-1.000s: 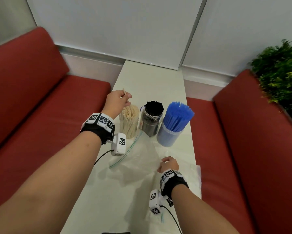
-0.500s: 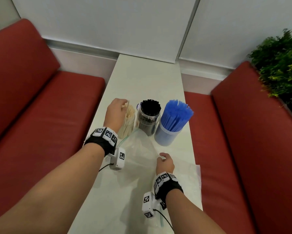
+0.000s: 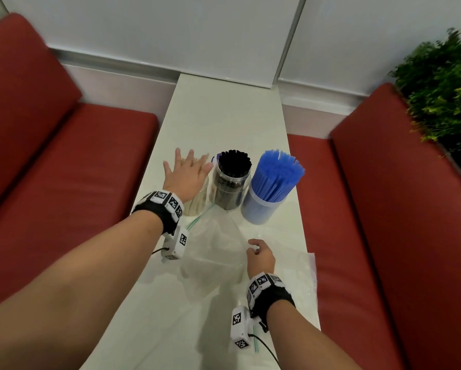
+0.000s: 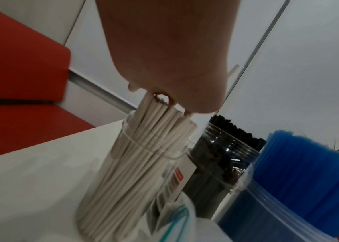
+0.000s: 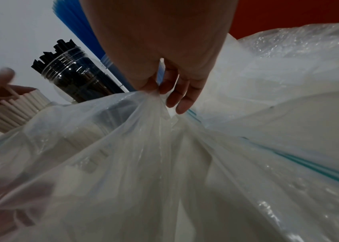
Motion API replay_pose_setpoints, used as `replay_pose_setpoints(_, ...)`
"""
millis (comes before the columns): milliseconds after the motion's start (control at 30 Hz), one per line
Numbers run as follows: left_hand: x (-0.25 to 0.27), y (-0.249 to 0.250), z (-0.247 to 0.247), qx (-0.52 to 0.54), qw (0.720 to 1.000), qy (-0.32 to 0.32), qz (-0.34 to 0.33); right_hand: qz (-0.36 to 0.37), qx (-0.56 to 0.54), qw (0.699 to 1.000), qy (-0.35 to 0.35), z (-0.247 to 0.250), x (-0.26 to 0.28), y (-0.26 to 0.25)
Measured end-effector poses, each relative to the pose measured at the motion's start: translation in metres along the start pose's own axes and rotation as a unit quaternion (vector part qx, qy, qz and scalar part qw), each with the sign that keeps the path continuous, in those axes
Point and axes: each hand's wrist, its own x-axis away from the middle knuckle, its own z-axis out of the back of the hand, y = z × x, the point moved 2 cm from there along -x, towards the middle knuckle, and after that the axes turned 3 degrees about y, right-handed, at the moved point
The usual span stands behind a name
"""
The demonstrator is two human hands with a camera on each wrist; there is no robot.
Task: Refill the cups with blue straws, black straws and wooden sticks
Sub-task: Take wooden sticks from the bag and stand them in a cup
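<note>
Three cups stand in a row on the white table [image 3: 224, 116]. The clear cup of wooden sticks [image 3: 197, 201] is on the left, the clear jar of black straws [image 3: 232, 182] in the middle, the cup of blue straws [image 3: 272, 188] on the right. My left hand [image 3: 188, 170] lies flat with spread fingers on the tops of the sticks [image 4: 135, 155]. One stick [image 4: 233, 70] pokes up past that hand. Nearer to me, my right hand [image 3: 258, 253] pinches a bunched fold of a clear plastic bag [image 5: 164, 163].
Another clear zip bag [image 3: 304, 276] lies flat under my right wrist at the table's right edge. Red bench seats [image 3: 64, 169] flank the narrow table on both sides. A green plant [image 3: 442, 97] stands at the far right, and a white wall closes the far end.
My left hand held a single stick above the stick cup, lowered it in, and now has its fingers spread flat on the stick tops. The right hand stays on the bag.
</note>
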Motion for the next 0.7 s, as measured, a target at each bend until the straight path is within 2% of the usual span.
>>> replay_pose_setpoints(67, -0.002, 0.005, 0.009, 0.083, 0.992, 0.092, 0.003, 0.002, 0.004, 1.000, 0.000, 0.001, -0.002, 0.000)
replay_pose_setpoints(167, -0.004, 0.013, 0.021, 0.137, 0.968, 0.211, -0.022, 0.008, 0.008, 1.000, 0.002, 0.000, -0.004, -0.001)
replay_pose_setpoints(300, -0.003, 0.007, 0.023, 0.140, 0.956, 0.259, 0.004, 0.012, 0.013, 1.000, 0.000, -0.003, -0.006, -0.002)
replay_pose_setpoints(400, 0.001, 0.001, 0.023, 0.218, 0.924, 0.315, -0.004, 0.011, 0.014, 1.000, -0.001, -0.004, -0.008, -0.001)
replay_pose_setpoints(467, -0.002, 0.005, 0.025, 0.211, 0.923, 0.315, -0.064, 0.009, 0.013, 1.000, -0.002, -0.006, -0.009, 0.000)
replay_pose_setpoints(533, -0.005, 0.012, 0.025, 0.108, 0.946, 0.271, -0.143, 0.008, 0.011, 1.000, -0.004, -0.008, -0.009, 0.000)
replay_pose_setpoints(600, -0.006, 0.018, 0.021, 0.019, 0.957, 0.218, -0.191, 0.010, 0.013, 1.000, -0.007, -0.010, -0.008, 0.000)
replay_pose_setpoints(633, -0.004, 0.018, 0.019, 0.010, 0.956, 0.211, -0.202, 0.010, 0.014, 1.000, -0.009, -0.011, -0.007, 0.000)
replay_pose_setpoints(700, 0.002, 0.018, 0.020, 0.050, 0.943, 0.242, -0.223, 0.012, 0.012, 1.000, -0.009, -0.012, -0.007, 0.000)
